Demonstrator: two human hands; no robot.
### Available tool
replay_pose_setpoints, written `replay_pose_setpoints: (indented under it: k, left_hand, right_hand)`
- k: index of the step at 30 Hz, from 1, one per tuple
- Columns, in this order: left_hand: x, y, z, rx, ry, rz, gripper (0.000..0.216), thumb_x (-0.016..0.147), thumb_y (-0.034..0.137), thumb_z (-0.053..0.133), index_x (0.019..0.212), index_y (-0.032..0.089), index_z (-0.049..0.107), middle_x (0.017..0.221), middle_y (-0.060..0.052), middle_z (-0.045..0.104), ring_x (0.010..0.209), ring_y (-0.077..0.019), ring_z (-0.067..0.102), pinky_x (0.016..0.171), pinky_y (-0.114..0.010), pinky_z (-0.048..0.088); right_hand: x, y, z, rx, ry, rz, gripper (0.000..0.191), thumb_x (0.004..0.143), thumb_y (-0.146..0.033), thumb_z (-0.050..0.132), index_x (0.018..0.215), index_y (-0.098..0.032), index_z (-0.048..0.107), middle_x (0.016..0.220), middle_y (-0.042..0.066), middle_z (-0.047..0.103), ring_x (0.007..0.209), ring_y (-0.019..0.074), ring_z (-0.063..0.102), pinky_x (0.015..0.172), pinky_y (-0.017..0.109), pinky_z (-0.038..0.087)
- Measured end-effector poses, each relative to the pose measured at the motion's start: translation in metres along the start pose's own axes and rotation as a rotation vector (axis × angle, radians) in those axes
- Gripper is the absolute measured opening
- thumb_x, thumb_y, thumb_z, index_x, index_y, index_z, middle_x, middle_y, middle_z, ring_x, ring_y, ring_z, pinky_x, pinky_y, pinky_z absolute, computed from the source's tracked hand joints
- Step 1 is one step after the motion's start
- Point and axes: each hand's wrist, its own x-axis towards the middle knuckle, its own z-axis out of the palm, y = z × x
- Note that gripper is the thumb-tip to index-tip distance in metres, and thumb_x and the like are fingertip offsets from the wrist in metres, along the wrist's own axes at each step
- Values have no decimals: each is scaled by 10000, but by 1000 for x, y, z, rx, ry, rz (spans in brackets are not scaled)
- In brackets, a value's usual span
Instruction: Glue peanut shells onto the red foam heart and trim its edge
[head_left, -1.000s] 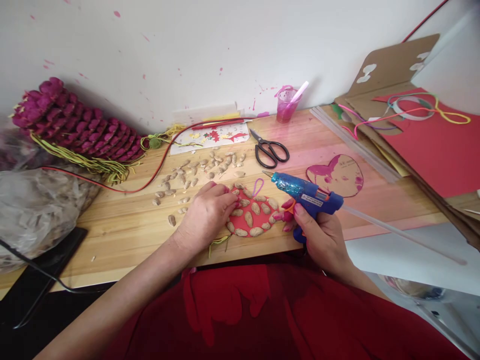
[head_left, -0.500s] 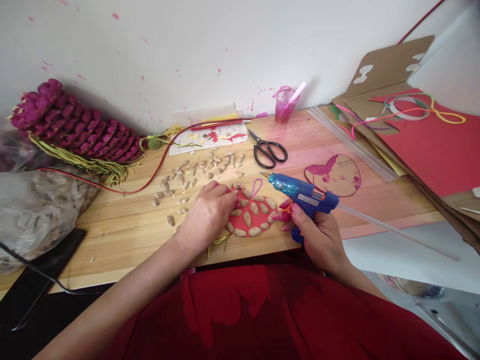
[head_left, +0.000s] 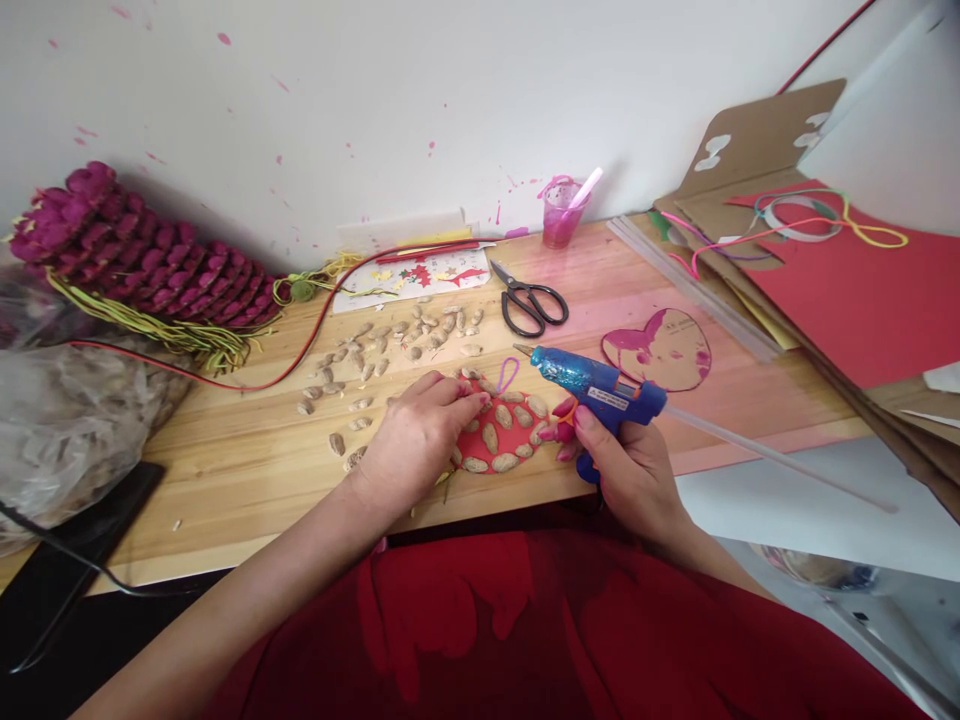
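Note:
A red paper shape [head_left: 504, 432] covered with several nut shells lies near the front edge of the wooden table [head_left: 247, 460]; a purple loop sticks out of its top. My left hand [head_left: 416, 435] rests on its left side, fingers curled down and pressing on the shells. My right hand [head_left: 626, 470] is wrapped round the grip of a blue glue gun [head_left: 592, 385]. The gun's nozzle points left, just above the upper right of the red shape. A clear glue stick [head_left: 780, 460] trails out of the gun's back to the right.
Loose shells [head_left: 390, 345] are scattered behind the red shape. Black scissors [head_left: 529, 300], a pink cup [head_left: 561, 215] and a pink-painted heart cutout [head_left: 660, 350] lie further back. Purple decorations [head_left: 142, 260] and a plastic bag [head_left: 67, 420] sit left; cardboard and red paper [head_left: 847, 270] right.
My left hand's fingers have slid a little right over the shells. The glue gun and my right hand have hardly moved; the camera has shifted slightly.

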Motion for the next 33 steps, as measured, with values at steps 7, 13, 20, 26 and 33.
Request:
replay_pose_setpoints:
  k: [7,13,20,26,33]
  left_hand:
    - [1,3,-3,49,-54,-3,182,976,150,583,1019,147,759,816,-71,672,794,-212,584,694,-303,507]
    - [1,5,-4,87,-82,4,202,974,126,564,1033,138,756,814,-75,653,795,-217,573,692,-302,497]
    - [2,3,-2,108,-78,15,196,977,151,578,1053,184,756,789,-54,632,756,-196,568,677,-291,477]
    - [3,6,-4,115,-83,27,188,981,147,569,1025,170,751,806,-62,630,773,-198,562,691,-293,484]
    - [3,7,-5,101,-102,5,183,964,116,573,1018,160,742,820,-65,632,799,-206,566,708,-297,492]
  right_hand:
    - [-1,1,0,-3,-8,-9,381,949,-571,608,881,-205,691,729,13,641,660,159,583,587,270,454]
    - [0,2,2,20,-13,-4,380,941,-575,616,856,-209,667,710,9,634,652,161,605,591,270,482]
    - [1,2,2,-4,-18,-28,374,950,-563,609,841,-208,655,719,8,635,656,155,602,604,267,492]
    - [0,1,0,-43,-8,-40,376,957,-562,596,849,-210,669,735,12,650,675,161,605,616,272,487]
    - [1,-2,1,-54,-3,-38,382,946,-565,605,853,-202,678,743,17,665,637,153,594,581,267,483]
